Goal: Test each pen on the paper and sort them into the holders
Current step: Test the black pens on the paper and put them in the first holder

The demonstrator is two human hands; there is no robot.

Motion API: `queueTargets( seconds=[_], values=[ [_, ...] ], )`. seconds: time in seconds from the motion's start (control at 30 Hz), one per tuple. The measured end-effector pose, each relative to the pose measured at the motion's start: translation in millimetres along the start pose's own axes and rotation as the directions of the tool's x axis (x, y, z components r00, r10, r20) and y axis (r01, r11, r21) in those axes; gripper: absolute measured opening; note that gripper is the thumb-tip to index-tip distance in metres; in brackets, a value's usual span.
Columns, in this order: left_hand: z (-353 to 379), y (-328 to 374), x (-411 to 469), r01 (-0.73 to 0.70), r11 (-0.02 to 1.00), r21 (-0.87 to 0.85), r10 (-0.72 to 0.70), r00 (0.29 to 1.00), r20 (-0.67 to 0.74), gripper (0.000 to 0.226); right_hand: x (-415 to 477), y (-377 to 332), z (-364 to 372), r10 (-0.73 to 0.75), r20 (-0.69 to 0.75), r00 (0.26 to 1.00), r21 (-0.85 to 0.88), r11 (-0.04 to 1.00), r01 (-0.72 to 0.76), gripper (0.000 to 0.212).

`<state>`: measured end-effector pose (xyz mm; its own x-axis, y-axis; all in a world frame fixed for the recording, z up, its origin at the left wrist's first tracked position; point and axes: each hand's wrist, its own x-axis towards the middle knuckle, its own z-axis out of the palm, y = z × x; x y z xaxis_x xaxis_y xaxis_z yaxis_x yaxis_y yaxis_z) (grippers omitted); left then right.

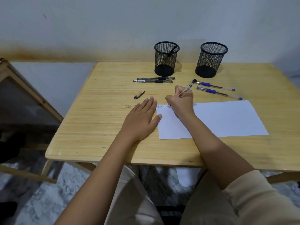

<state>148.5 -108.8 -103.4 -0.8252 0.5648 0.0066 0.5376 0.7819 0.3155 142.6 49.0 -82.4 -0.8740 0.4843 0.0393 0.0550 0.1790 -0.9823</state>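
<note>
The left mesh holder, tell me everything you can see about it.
The left holder is a round cup of black wire mesh with a solid dark rim and base. It stands upright near the far edge of the wooden table, left of its twin. One dark pen leans inside, top against the rim. Two black pens lie just in front, not touching it.

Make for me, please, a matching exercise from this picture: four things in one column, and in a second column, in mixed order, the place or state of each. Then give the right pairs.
Column one
1. left mesh holder
2. right mesh holder
3. pen cap
4. right hand

Column two
A. grips a pen on the paper
B. lies alone on the table
C. has one dark pen inside
D. shows no pen inside

Pairs: 1-C, 2-D, 3-B, 4-A
</note>
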Motion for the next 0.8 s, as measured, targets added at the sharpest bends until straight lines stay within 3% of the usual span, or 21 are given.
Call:
queueTargets(
  seconds=[0.17,0.37,0.47,0.6,0.7,0.8],
  values=[
    [-0.1,0.4,0.4,-0.001,1.0,0.008,0.001,1.0,0.001,0.061,0.5,-3.7,-6.6,0.086,-0.091,0.992,0.238,0.969,-0.063,0.031],
    [-1.6,1.5,-1.2,-0.003,1.0,-0.023,0.002,1.0,-0.019,0.061,0.7,-8.9,-21.0,0.062,0.146,0.987,0.433,0.894,-0.12,0.01],
    [-5.1,4.2,-4.5,-0.017,0.991,-0.134,0.006,0.997,-0.083,0.061,2.4,-10.9,-31.7,0.046,0.193,0.98,0.525,0.839,-0.143,0.012],
    [-12.9,5.4,-7.1,-0.008,0.932,-0.362,-0.078,0.972,-0.222,0.058,4.8,-15.4,-44.2,0.041,0.203,0.978,0.532,0.834,-0.146,0.015],
    [-19.4,-4.7,4.6,0.063,0.951,-0.301,-0.16,0.937,-0.311,0.056,5.8,-21.4,-49.6,0.036,0.2,0.979,0.521,0.842,-0.137,0.016],
    [-25.1,-19.6,21.7,0.207,0.95,-0.234,-0.271,0.92,-0.285,0.048,5.5,-25.8,-52.3,0.02,0.201,0.979,0.513,0.849,-0.123,0.018]
  ],
)
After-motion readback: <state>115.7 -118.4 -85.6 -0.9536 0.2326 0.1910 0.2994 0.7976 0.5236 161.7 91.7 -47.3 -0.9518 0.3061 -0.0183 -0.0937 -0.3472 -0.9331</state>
